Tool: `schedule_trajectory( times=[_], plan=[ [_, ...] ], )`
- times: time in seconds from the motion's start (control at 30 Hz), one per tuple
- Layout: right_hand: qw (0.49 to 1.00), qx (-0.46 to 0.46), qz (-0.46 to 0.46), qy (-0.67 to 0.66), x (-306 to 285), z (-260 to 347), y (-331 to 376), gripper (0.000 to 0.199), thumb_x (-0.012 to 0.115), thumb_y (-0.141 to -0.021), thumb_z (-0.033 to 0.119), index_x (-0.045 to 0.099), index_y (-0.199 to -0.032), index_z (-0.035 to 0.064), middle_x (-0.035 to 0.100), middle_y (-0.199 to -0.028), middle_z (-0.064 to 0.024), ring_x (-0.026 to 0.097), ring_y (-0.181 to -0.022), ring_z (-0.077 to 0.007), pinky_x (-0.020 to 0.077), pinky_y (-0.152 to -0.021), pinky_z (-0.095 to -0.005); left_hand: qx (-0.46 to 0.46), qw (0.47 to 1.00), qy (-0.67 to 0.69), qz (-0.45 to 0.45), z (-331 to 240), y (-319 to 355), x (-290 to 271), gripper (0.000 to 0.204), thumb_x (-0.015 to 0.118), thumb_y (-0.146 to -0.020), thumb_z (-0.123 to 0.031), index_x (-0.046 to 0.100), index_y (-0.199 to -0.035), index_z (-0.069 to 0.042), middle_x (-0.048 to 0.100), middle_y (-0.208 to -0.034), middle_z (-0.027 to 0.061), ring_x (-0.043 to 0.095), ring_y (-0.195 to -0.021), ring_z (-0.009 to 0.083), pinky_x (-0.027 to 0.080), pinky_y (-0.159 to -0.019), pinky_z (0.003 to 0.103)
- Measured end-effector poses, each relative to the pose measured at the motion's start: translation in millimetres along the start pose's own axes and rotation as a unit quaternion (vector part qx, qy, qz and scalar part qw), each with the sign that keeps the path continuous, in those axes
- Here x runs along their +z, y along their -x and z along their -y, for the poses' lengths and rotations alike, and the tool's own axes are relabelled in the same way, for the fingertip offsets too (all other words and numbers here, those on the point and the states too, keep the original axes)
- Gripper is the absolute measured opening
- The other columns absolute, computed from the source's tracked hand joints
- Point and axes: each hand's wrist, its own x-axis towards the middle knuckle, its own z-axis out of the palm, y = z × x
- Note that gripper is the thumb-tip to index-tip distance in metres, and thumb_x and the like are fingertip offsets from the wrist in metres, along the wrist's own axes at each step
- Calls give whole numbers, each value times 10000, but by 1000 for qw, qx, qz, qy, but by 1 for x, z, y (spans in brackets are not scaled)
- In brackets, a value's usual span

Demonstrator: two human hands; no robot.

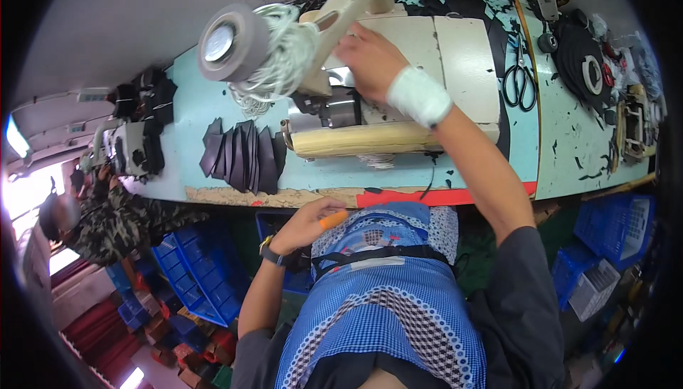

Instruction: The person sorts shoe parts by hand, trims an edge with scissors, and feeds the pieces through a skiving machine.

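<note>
My right hand (370, 60), with a white wrap (420, 96) round the wrist, reaches over a cream table machine (466, 69), which looks like a sewing or skiving machine. Its fingers are bent against the machine's upright arm (356, 1); the fingertips are hidden, and what they grip cannot be made out. Below the table's front edge, over my lap, my left hand (306, 225) is open and holds nothing. An orange finger cover (333, 220) is on one of its digits. A grey tape roll (235, 42) and a bundle of white cord (281, 51) hang left of the arm.
Dark leather-like pieces (242, 158) lie in a fanned row left of the machine. Black scissors (520, 83) lie to its right, beside a wooden stick (528, 55). Blue crates (196, 275) stand below the table. Another person in camouflage (107, 222) is at the far left.
</note>
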Motion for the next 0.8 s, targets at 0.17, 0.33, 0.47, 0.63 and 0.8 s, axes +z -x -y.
schedule_trajectory(
  times=[0.17,0.33,0.47,0.63,0.8],
  plan=[
    [962,137,47,-233,-45,68,52,79,631,-748,86,677,-717,29,676,-781,-133,668,-761,-309,535,-702,-386,17,973,94,-211,62,52,-73,260,636,-924,-146,612,-1138,0,669,-982,67,626,-857,118,507,-752,254],
    [931,348,-42,103,-34,85,50,174,707,-778,192,619,-739,47,616,-677,-155,621,-619,-353,487,-567,-408,80,958,110,-252,88,74,-178,202,569,-929,-70,611,-1113,2,666,-971,80,622,-848,116,497,-738,245],
    [868,458,-118,152,-55,136,90,250,727,-827,134,551,-689,23,528,-586,-80,503,-488,-179,403,-471,-328,115,925,-25,-362,122,102,-241,204,608,-901,-48,628,-1093,20,663,-935,61,612,-852,119,482,-761,253],
    [969,208,106,78,77,237,134,308,659,-807,191,591,-1056,22,587,-1020,-214,565,-953,-366,451,-796,-500,69,823,-238,-512,154,86,-321,552,734,-839,-262,517,-1275,-4,532,-1274,215,521,-1169,322,428,-961,394],
    [631,510,66,581,108,216,245,326,586,-870,281,590,-1048,8,599,-1093,-244,556,-1020,-406,418,-894,-523,109,781,-385,-479,197,47,-349,781,713,-836,-340,332,-1457,-60,313,-1482,274,277,-1381,444,220,-1096,576]
  ],
)
